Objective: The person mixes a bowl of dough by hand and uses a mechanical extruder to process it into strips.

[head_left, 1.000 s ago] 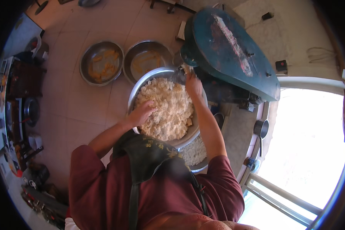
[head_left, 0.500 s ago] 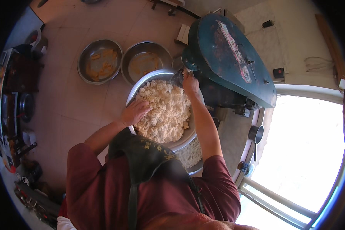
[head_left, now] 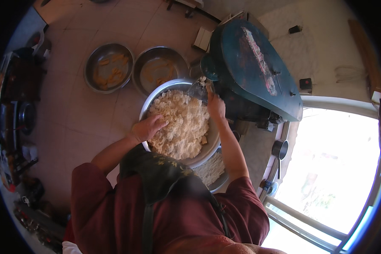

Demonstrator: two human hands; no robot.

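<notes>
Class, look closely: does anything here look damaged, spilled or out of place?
Yes: the dark teal machine looks worn. A ragged, pale and reddish strip runs along its cover, perhaps a torn label, unlike the darker surface around it. I see no clear spill.

Pale, crumbly dough (head_left: pixel 181 127) lay heaped in loose lumps inside a round metal bowl (head_left: pixel 212 143), bare metal showing along the bowl's right inner wall.

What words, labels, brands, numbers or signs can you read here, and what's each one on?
None reads clearly.
Dark apron: yellow marks that look like lettering, too small and blurred to read.
Blue-green machine: a pale and reddish strip, possibly a worn label, with nothing legible.
</notes>
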